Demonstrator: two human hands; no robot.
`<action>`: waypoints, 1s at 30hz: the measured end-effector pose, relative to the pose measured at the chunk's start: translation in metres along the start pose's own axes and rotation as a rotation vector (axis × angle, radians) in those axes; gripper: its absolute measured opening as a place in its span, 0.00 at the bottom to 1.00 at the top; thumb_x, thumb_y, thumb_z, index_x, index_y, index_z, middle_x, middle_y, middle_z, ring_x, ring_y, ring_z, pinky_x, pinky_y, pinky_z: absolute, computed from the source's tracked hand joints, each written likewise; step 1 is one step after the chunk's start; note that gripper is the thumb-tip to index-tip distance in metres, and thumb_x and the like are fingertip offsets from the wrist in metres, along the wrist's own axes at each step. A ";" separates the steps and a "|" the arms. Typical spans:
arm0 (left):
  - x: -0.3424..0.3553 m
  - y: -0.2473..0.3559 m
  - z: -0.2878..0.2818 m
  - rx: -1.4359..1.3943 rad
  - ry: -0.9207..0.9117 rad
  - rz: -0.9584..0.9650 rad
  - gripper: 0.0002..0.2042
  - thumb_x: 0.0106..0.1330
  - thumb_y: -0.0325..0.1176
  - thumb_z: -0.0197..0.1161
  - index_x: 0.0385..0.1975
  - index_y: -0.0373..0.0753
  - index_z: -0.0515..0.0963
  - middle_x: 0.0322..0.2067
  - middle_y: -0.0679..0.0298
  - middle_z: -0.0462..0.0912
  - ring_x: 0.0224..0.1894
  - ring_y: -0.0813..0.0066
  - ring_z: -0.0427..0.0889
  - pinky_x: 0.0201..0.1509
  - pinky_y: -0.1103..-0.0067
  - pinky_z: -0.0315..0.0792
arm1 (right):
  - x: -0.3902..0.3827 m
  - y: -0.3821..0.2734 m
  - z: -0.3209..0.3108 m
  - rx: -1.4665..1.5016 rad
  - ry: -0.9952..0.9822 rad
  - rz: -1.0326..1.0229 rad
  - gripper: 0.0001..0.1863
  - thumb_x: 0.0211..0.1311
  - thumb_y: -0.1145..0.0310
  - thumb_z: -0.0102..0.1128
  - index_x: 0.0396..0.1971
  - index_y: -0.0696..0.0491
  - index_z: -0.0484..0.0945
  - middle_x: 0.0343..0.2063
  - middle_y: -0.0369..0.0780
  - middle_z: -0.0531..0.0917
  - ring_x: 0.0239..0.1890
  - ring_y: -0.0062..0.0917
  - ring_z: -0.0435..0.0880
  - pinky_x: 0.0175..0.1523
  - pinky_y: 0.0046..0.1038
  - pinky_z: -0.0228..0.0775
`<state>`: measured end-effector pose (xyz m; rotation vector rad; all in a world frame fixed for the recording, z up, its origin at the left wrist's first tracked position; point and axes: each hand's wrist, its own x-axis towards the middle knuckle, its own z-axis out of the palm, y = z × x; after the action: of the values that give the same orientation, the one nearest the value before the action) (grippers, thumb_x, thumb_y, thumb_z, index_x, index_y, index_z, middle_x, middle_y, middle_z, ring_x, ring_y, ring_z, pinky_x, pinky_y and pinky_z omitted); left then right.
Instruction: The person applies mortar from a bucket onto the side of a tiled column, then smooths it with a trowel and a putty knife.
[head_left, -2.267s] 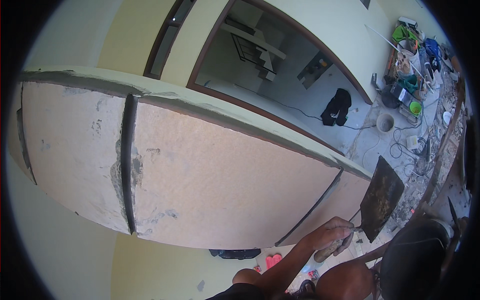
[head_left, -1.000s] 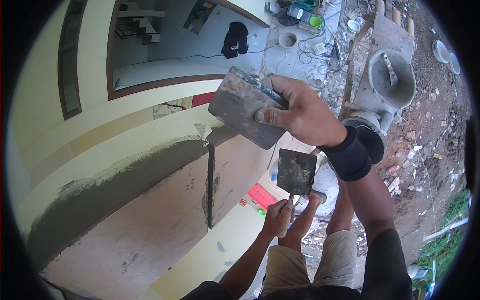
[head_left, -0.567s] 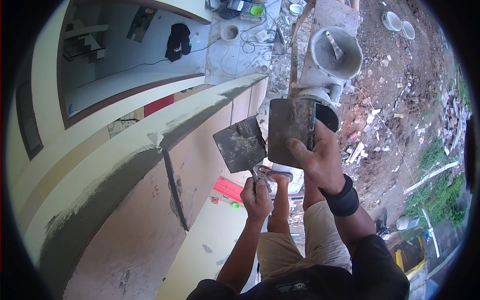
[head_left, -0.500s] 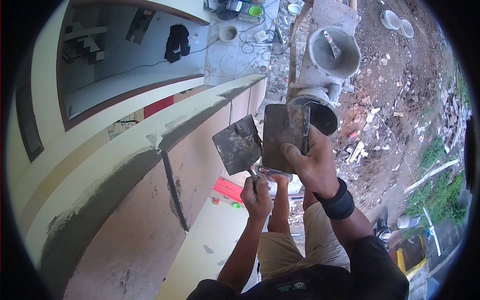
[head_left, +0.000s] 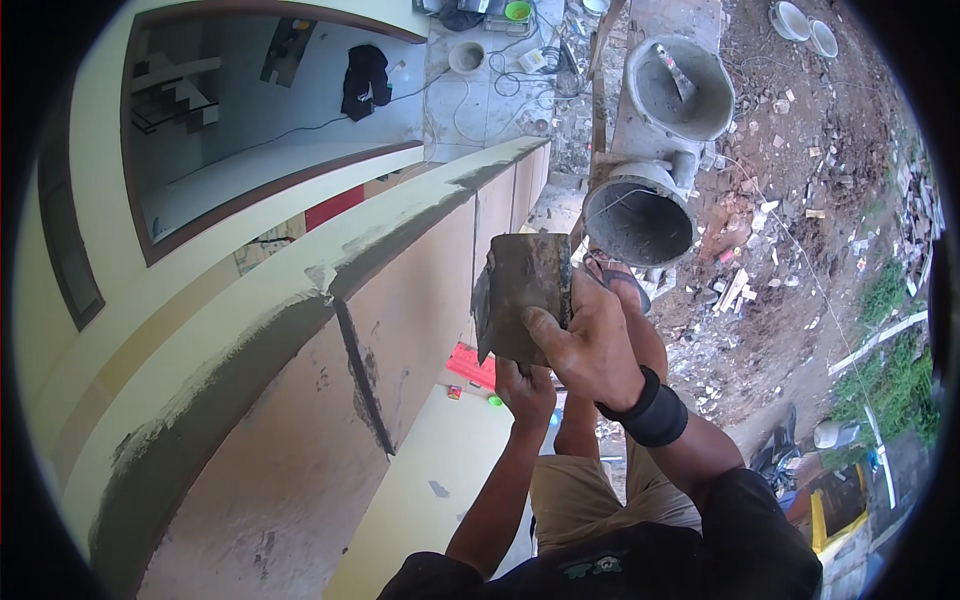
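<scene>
My right hand [head_left: 597, 350], with a black band at the wrist, is closed on a flat rectangular metal plate [head_left: 515, 278], thumb across its near face. The plate is smeared with grey mortar and has a rough right edge. Just below it my left hand [head_left: 527, 392] grips the handle of a square-bladed trowel. Most of that trowel's blade [head_left: 482, 318] is hidden behind the plate; only a dark strip sticks out at the left. The two tools overlap, and I cannot tell whether they touch.
A ledge with a grey mortar strip [head_left: 395, 245] runs along my left. Beyond my hands, a bucket of dark mortar [head_left: 645, 222] and a grey basin [head_left: 722, 100] with a scraper [head_left: 680, 78] in it stand on a plank [head_left: 650, 18]. Rubble-strewn ground [head_left: 770, 230] lies far below right.
My right hand has brought the plate left and slightly down, over the trowel's blade, which showed fully before. The view has shifted a little, and the mortar bucket is now uncovered.
</scene>
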<state>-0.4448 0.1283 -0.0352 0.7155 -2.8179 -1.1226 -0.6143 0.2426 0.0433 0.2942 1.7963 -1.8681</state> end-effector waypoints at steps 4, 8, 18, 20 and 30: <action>-0.005 0.001 -0.013 0.038 -0.069 -0.265 0.13 0.68 0.32 0.57 0.46 0.29 0.75 0.33 0.53 0.79 0.32 0.64 0.80 0.34 0.74 0.72 | 0.004 0.001 0.006 0.058 -0.024 -0.007 0.15 0.54 0.73 0.55 0.42 0.63 0.74 0.26 0.53 0.82 0.29 0.47 0.83 0.39 0.37 0.75; 0.002 0.003 -0.015 -0.024 0.041 -0.067 0.09 0.67 0.29 0.57 0.40 0.28 0.74 0.28 0.59 0.76 0.28 0.76 0.75 0.31 0.77 0.69 | 0.011 -0.017 0.005 0.282 -0.103 0.075 0.14 0.54 0.74 0.54 0.40 0.65 0.74 0.24 0.47 0.81 0.28 0.28 0.81 0.39 0.31 0.74; -0.028 0.003 -0.037 0.002 -0.097 -0.263 0.10 0.67 0.30 0.62 0.28 0.35 0.68 0.22 0.63 0.71 0.23 0.75 0.71 0.27 0.77 0.68 | 0.090 -0.073 0.060 -0.343 -0.531 -0.467 0.09 0.48 0.75 0.55 0.30 0.63 0.77 0.23 0.55 0.78 0.30 0.51 0.80 0.38 0.41 0.72; -0.035 -0.004 -0.038 -0.002 -0.100 -0.251 0.09 0.66 0.29 0.62 0.29 0.35 0.69 0.23 0.61 0.73 0.23 0.71 0.72 0.29 0.76 0.70 | 0.089 -0.082 0.069 -0.402 -0.529 -0.485 0.10 0.47 0.76 0.55 0.30 0.62 0.78 0.26 0.54 0.79 0.33 0.50 0.81 0.40 0.43 0.73; -0.050 -0.020 -0.035 -0.011 -0.066 -0.157 0.10 0.67 0.33 0.60 0.38 0.32 0.74 0.26 0.61 0.78 0.27 0.67 0.78 0.33 0.74 0.73 | 0.077 -0.110 0.084 -0.561 -0.578 -0.615 0.08 0.45 0.78 0.57 0.29 0.61 0.78 0.29 0.46 0.80 0.33 0.40 0.84 0.37 0.38 0.77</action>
<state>-0.3855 0.1147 -0.0152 0.9299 -2.8497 -1.2038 -0.7178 0.1413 0.1070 -0.9917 1.9855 -1.4600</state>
